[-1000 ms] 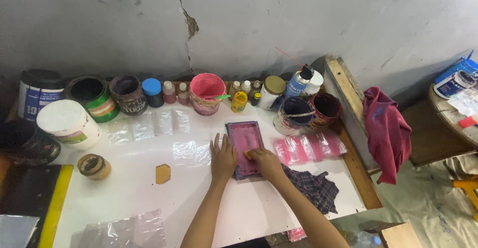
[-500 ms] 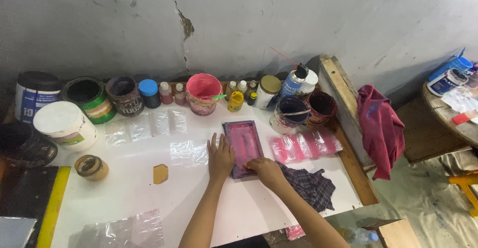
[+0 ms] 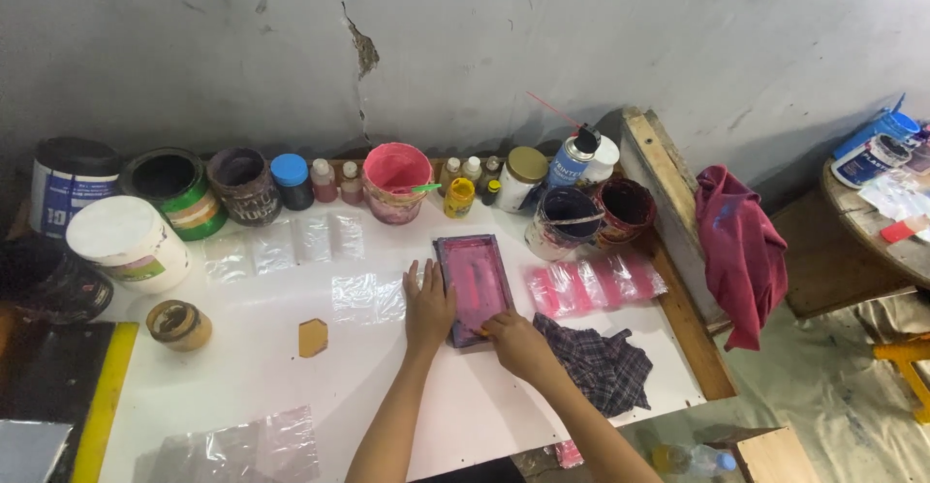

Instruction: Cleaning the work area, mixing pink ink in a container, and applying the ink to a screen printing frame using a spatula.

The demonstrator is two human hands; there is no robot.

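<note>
The small pink-stained printing screen lay flat near the middle of the white table, its long side running away from the person. The left hand rested flat against the frame's left edge, fingers spread and pressing down rather than curled around anything. The right hand sat at the frame's near right corner, fingers bent over something small at the edge; whether it pinched a squeegee or only the frame itself could not be told. Just right of the screen lay a row of pink-printed clear plastic bags, and a dark plaid rag was bunched beside the right wrist. Unprinted clear bags lay to the left of the frame, close to the left hand, with more along the back. A pink paint tub and a dark ink pot stood behind. The likeliest trouble, as I judged it, was the frame sliding under the flat left hand, since nothing clamped it; that would smear the print beneath. Wet ink on the fingers could also mark the clean bags nearby, and the right forearm passed close enough to the rag to drag it onto the freshly printed row.
</note>
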